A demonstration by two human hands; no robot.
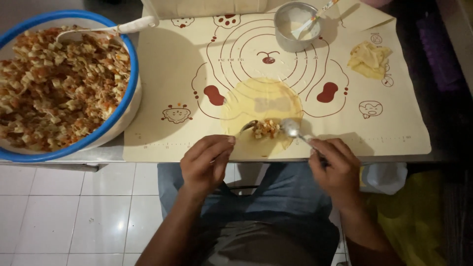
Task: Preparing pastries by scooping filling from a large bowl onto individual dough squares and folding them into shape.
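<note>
A round, pale yellow wrapper (261, 101) lies flat on a cream baking mat (167, 64) printed with a bear outline. A small heap of chopped filling (266, 128) sits on the wrapper's near edge. My left hand (204, 165) grips a spoon (248, 126) whose bowl touches the heap from the left. My right hand (335, 170) holds a second spoon (291, 128) against the heap's right side.
A big blue-rimmed bowl (129, 93) of orange and beige filling stands at the left, a white spoon (123, 27) resting in it. A small metal cup (295, 27) with white paste and a utensil is at the back. A crumpled wrapper (368, 59) lies at the right.
</note>
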